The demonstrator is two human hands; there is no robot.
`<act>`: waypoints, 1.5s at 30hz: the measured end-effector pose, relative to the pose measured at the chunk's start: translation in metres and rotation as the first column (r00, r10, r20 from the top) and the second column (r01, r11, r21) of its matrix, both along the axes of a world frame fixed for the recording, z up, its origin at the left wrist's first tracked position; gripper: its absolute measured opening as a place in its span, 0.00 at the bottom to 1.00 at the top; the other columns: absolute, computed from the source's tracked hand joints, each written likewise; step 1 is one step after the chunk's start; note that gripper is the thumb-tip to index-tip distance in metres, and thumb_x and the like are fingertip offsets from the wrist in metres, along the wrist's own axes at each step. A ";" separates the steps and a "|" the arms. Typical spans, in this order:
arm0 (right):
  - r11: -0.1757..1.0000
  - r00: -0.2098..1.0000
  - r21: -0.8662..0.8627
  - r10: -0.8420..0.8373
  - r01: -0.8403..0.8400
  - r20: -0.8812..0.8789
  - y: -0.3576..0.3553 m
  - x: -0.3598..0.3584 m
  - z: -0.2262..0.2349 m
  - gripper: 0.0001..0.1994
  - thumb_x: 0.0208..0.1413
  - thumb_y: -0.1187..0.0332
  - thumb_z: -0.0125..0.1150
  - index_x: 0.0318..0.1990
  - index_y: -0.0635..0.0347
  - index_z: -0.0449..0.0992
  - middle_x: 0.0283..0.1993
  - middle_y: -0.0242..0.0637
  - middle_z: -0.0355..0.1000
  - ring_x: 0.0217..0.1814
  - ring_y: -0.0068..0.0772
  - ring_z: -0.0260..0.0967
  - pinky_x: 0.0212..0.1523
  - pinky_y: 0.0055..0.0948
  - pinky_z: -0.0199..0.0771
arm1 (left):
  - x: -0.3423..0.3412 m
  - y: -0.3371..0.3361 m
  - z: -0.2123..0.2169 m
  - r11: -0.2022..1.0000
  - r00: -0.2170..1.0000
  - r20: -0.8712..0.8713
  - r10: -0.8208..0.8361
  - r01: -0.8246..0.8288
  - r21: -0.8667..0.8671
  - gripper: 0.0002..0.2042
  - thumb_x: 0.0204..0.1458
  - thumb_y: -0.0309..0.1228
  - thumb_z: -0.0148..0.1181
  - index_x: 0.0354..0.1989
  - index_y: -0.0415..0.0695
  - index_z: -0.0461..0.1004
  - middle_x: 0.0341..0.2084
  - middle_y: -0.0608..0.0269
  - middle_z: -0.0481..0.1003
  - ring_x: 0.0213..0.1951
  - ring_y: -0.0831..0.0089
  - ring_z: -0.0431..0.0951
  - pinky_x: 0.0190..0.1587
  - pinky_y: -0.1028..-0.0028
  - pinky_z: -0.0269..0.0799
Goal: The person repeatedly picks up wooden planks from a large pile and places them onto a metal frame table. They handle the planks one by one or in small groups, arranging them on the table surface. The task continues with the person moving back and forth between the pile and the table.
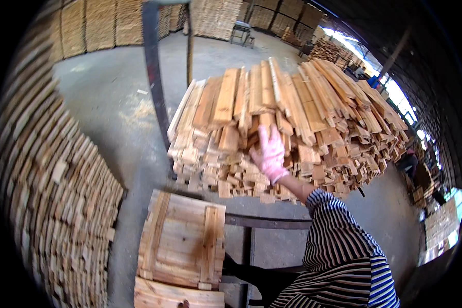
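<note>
The pile of wooden slats (305,113) is a pretty messy heap, all raw wood from pale yellow to reddish brown, with the long top pieces lying roughly side by side and fanning out a bit, and a jumble of uneven cut ends poking out of the near face. Closer in, toward the left, there's a flat wooden panel (182,231), kinda squarish, with two narrower strips (209,241) running along its left and right sides.
</note>
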State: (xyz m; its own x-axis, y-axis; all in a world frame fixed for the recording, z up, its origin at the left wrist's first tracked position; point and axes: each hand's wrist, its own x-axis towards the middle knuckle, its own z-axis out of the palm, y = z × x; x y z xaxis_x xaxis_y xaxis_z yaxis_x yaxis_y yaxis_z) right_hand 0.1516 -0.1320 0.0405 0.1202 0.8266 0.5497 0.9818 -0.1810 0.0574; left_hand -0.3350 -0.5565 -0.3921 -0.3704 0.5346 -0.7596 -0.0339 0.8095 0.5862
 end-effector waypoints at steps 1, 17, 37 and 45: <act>0.997 0.998 0.040 -0.062 0.062 -0.006 0.032 0.031 0.019 0.46 0.48 0.59 0.70 0.74 0.52 0.52 0.74 0.61 0.48 0.72 0.64 0.53 0.68 0.54 0.58 | 0.010 0.002 0.014 0.999 0.999 -0.017 -0.033 0.033 0.005 0.21 0.62 0.52 0.57 0.31 0.44 0.70 0.19 0.65 0.61 0.19 0.69 0.56 0.20 0.64 0.56; 0.902 0.996 -0.430 -0.006 0.043 0.088 0.143 0.203 0.118 0.30 0.58 0.61 0.63 0.69 0.45 0.64 0.74 0.56 0.53 0.58 0.54 0.71 0.53 0.49 0.77 | 0.216 0.304 0.195 0.920 0.883 0.333 -0.329 0.220 0.326 0.27 0.59 0.47 0.61 0.57 0.37 0.69 0.28 0.67 0.70 0.25 0.78 0.65 0.25 0.74 0.64; 0.981 -0.748 0.005 0.150 0.192 -0.647 -0.069 0.155 0.007 0.43 0.52 0.35 0.65 0.65 0.60 0.68 0.54 0.43 0.77 0.50 0.33 0.77 0.51 0.34 0.80 | 0.487 0.478 0.424 0.797 0.380 0.703 -0.601 0.340 0.498 0.30 0.56 0.46 0.66 0.61 0.38 0.70 0.52 0.52 0.77 0.51 0.62 0.80 0.53 0.63 0.79; 0.972 -0.594 0.148 0.011 -0.182 -0.804 -0.092 0.126 0.007 0.34 0.65 0.45 0.56 0.66 0.66 0.65 0.61 0.44 0.71 0.58 0.36 0.72 0.59 0.35 0.73 | 0.429 0.456 0.470 0.459 0.363 0.289 -0.886 0.600 0.655 0.19 0.59 0.37 0.64 0.56 0.43 0.76 0.45 0.61 0.81 0.48 0.73 0.78 0.54 0.70 0.74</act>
State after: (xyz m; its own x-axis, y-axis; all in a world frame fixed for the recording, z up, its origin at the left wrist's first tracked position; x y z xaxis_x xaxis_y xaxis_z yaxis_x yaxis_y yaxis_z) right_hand 0.2776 -0.2237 0.0472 0.2087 0.9338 -0.2906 -0.5052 -0.1514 -0.8496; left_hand 0.0945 -0.1009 0.0782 0.7278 0.6225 -0.2877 0.0558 0.3643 0.9296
